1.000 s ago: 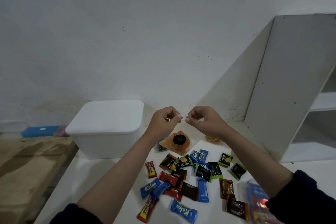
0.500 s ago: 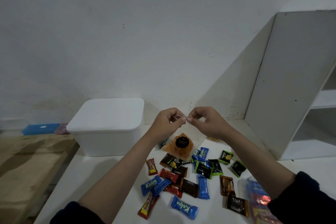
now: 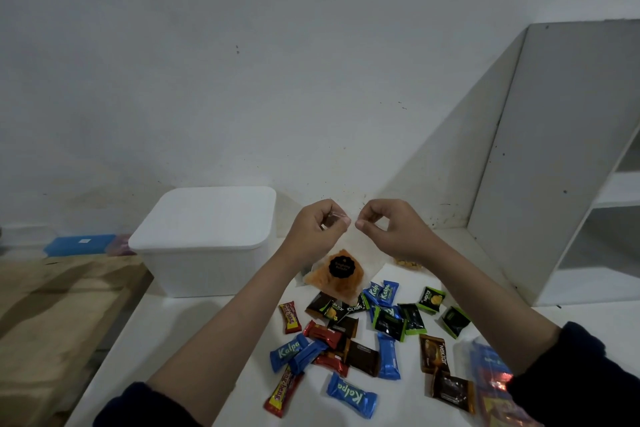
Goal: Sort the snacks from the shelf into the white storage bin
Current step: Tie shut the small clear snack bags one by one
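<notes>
Head view: plain white wall behind, white tabletop (image 3: 194, 340) below, with the lidded white plastic storage bin (image 3: 207, 239) standing at its far left against the wall.

Right of the bin, raised above the tabletop: left hand (image 3: 320, 227) and right hand (image 3: 393, 229), close together but apart, each with thumb and forefinger curled into a pinch. Pinched between them, the top edge of a clear plastic pouch (image 3: 341, 270) holding orange snack and bearing a round black label, hanging down just right of the bin's front corner and clear of its lid. Both grips clenched on that pouch's upper edge, the left one on a crumpled bit of clear film.

Right of and nearer than the bin, loose on the tabletop: scattered wrapped snacks. Blue "Kalpa" wafer packets (image 3: 351, 395), several in a loose cluster. Red-and-yellow candy bars (image 3: 290, 317), one near the bin's front right, another nearer the camera. Black-and-green "Nextar" packets (image 3: 389, 322) farther right of the bin. Brown "Nextar" packets (image 3: 433, 354) farther right again. Shiny red wrappers (image 3: 323, 334) among the blue ones.

Far right of the bin: white open shelf unit (image 3: 568, 163), side panel facing the camera. Left of the bin: brown wooden board (image 3: 52, 305), and behind it a flat blue box (image 3: 79, 244) by the wall.

Bin lid closed.
</notes>
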Tool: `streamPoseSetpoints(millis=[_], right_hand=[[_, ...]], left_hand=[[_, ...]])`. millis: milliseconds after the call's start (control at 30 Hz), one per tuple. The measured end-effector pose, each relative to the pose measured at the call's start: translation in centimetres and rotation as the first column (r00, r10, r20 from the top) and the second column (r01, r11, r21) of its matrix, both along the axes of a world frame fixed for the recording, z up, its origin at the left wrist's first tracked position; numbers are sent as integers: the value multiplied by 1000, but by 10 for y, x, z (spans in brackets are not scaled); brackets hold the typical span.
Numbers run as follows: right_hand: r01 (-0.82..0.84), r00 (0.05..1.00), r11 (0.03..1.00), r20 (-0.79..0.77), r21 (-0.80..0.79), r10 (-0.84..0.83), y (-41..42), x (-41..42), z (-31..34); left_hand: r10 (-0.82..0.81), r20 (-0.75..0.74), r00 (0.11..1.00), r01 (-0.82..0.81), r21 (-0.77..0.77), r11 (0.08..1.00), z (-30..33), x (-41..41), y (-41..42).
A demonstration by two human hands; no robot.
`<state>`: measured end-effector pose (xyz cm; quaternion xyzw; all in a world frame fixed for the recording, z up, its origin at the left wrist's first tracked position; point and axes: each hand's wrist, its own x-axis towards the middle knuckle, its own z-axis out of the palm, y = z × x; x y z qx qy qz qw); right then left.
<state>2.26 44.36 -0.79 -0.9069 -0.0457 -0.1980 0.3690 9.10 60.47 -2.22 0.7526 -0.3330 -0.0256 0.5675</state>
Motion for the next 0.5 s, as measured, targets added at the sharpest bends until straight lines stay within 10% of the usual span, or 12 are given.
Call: streamPoseSetpoints(millis=[500], right_hand=[[-2,1000,1000,26,20,2,5,-2,2]], left_hand=[[-6,-122,993,0,-46,999,1,-5,3]])
